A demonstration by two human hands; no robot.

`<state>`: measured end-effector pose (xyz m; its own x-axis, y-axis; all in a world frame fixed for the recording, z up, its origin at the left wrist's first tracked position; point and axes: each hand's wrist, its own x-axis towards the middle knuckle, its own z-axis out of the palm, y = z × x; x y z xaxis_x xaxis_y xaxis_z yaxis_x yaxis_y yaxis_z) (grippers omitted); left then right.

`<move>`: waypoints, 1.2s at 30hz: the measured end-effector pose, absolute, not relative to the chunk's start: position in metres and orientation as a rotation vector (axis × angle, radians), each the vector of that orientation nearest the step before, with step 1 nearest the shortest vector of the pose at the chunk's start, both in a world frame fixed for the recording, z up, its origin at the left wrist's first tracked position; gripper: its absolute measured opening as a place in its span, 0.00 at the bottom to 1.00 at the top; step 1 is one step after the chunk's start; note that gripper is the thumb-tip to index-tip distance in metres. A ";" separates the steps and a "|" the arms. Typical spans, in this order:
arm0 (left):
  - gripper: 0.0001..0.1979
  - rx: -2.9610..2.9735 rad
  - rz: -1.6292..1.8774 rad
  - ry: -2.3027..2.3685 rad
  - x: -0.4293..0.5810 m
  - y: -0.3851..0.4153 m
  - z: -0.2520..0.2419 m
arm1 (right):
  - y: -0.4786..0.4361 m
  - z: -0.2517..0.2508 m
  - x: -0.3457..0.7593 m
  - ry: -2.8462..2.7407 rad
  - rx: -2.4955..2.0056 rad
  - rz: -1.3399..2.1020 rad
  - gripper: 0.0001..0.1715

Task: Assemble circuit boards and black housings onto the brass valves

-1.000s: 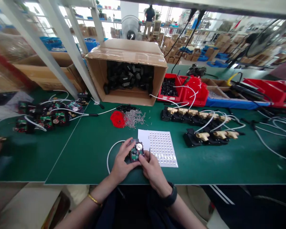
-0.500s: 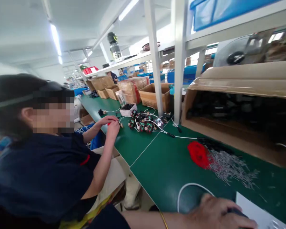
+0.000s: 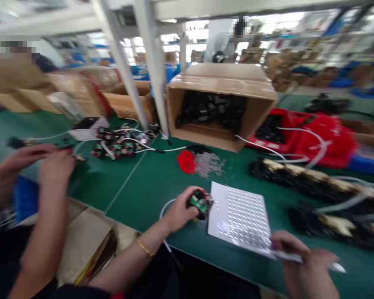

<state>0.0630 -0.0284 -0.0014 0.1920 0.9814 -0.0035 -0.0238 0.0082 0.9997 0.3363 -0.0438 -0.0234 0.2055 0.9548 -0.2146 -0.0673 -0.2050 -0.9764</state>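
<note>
My left hand [image 3: 182, 209] is closed around a small round black assembly with a green circuit board [image 3: 199, 201]; a white cable runs from near it toward the table's front edge. Just to its right lies a white sheet with rows of clear round dots [image 3: 246, 216]. At the sheet's lower right corner is my right hand [image 3: 308, 263], its fingers closed on a slim silvery tool [image 3: 337, 266] that is too blurred to name. Whether those fingertips touch the sheet, I cannot tell.
Behind the sheet lie grey pins [image 3: 208, 164] and a red ring-shaped bundle [image 3: 186, 161]. An open carton [image 3: 221, 139] of black parts stands at the back. Black-and-gold assemblies [image 3: 311, 178] line the right. A co-worker's hands [image 3: 56, 166] work at left, near several circuit-board assemblies [image 3: 121, 145].
The view has swung right and down. My left hand now shows holding the circuit-board assembly beside the dotted sheet. My right hand has come into view. The co-worker's hands stay at their place.
</note>
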 end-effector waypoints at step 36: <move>0.29 1.810 0.055 0.849 0.076 -0.010 0.009 | -0.071 -0.053 0.272 -0.981 -1.539 1.127 0.12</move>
